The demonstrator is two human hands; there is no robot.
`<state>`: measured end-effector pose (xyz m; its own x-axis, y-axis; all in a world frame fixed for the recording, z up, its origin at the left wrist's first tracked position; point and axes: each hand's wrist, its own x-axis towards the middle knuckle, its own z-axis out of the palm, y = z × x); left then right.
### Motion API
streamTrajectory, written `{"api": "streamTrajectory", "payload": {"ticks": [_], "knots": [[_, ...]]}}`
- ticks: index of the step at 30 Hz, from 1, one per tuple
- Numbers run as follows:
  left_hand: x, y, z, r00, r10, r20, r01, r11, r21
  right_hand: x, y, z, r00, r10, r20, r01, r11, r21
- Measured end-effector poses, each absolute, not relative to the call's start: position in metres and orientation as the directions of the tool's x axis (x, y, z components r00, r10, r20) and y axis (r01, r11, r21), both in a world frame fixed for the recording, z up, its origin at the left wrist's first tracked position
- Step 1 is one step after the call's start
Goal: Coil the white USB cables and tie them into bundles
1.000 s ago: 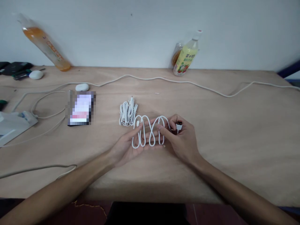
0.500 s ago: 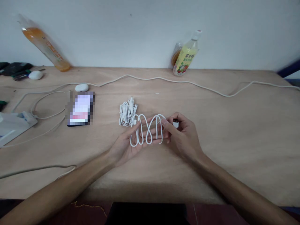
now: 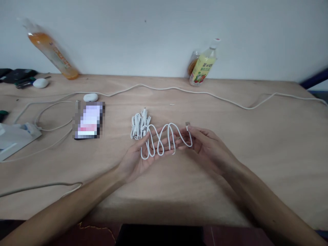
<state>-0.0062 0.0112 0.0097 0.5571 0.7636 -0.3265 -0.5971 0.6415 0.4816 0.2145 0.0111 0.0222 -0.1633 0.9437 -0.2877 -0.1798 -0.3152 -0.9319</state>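
Observation:
A white USB cable (image 3: 159,145) lies in zigzag loops across the fingers of my left hand (image 3: 135,159). The thumb of that hand presses on the cable's left end, and its fingers stretch out beneath the loops. My right hand (image 3: 208,145) pinches the cable just by its USB plug (image 3: 188,125), whose metal end points away from me. From the plug one loose loop hangs back toward the other loops. Just beyond my left thumb, a bundle of white cables (image 3: 139,121) rests on the table, partly hidden by the held cable.
On the left lie a phone (image 3: 90,120) with a blurred screen, a white earbud case (image 3: 90,97) and a white box (image 3: 17,141). A long white cord (image 3: 176,88) crosses the table (image 3: 269,147). An orange drink bottle (image 3: 52,51) and a yellow-labelled bottle (image 3: 203,65) stand by the wall.
My right hand has moved slightly right and turned, so the plug now stands at its fingertips. Another loop of cable has come into view between the hands. My left hand has hardly moved.

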Motion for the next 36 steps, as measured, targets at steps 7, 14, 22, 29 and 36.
{"api": "streamTrajectory", "payload": {"ticks": [7,14,22,29,36], "knots": [[-0.009,0.012,0.012,0.547,0.77,-0.328,-0.624,0.637,0.453,0.219,0.014,0.014,-0.058,0.955,-0.29,-0.105,-0.295,-0.95],[-0.01,0.013,0.016,0.499,0.79,-0.355,-0.622,0.612,0.488,0.214,0.008,0.011,-0.127,0.913,-0.387,-0.251,-0.407,-0.878],[-0.011,0.009,0.015,0.556,0.773,-0.306,-0.601,0.627,0.495,0.212,0.007,0.011,-0.161,0.905,-0.393,-0.263,-0.423,-0.867],[-0.014,0.01,0.009,0.592,0.744,-0.31,-0.574,0.659,0.486,0.21,0.005,0.01,-0.188,0.898,-0.398,-0.272,-0.437,-0.857],[-0.014,0.01,0.009,0.617,0.726,-0.305,-0.559,0.677,0.479,0.21,0.005,0.006,-0.231,0.92,-0.316,-0.209,-0.364,-0.907]]}}
